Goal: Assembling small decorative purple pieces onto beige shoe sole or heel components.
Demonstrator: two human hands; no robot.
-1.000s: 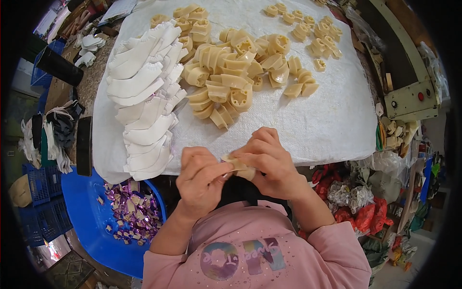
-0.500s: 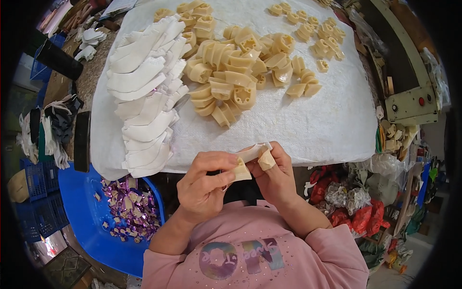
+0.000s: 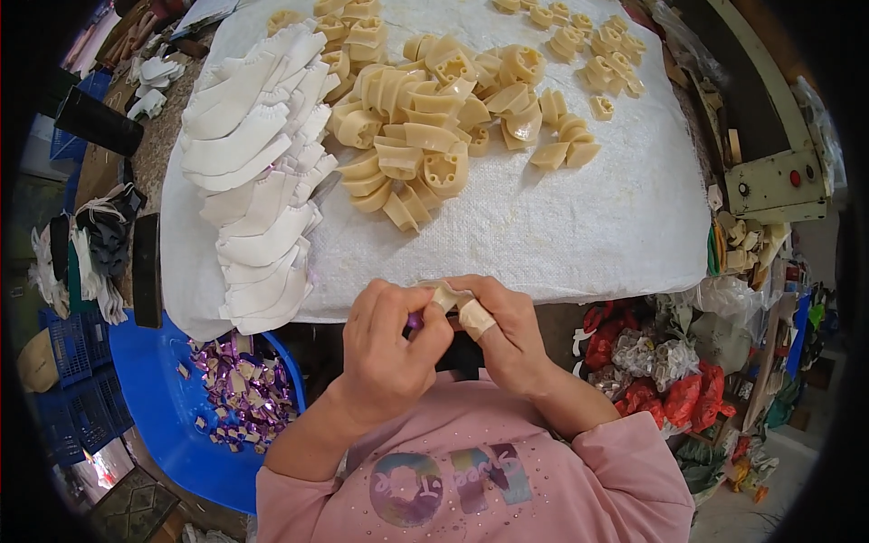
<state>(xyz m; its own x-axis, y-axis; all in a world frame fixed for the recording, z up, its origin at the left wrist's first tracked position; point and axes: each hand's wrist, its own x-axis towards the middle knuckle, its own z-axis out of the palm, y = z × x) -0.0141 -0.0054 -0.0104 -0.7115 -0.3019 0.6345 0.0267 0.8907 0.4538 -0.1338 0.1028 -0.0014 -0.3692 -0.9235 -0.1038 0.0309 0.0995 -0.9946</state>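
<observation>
My left hand [image 3: 389, 348] and my right hand [image 3: 509, 333] meet just in front of the table's near edge. Between their fingertips is a cream plastic shoe heel [image 3: 444, 295], mostly covered by the fingers. A bit of shiny purple [image 3: 415, 320] shows beside my left fingers. Beige tape [image 3: 475, 317] wraps my right thumb. Both hands are closed; the white strip held with the heel is largely hidden now. Ahead lies a pile of cream heels [image 3: 421, 131]. To its left, curved white cover pieces [image 3: 262, 226] overlap in a long stack.
A white woven sheet [image 3: 561, 235] covers the table. At lower left stands a blue tub [image 3: 172, 425] holding purple-and-cream pieces [image 3: 244, 389]. Smaller cream heels [image 3: 611, 72] lie at far right. Red bags [image 3: 697, 398] sit on the right below a metal frame [image 3: 774, 185].
My hands have come closer together around the heel. My left fingers have curled over it, and the white strip has gone mostly out of sight. The view has shifted slightly.
</observation>
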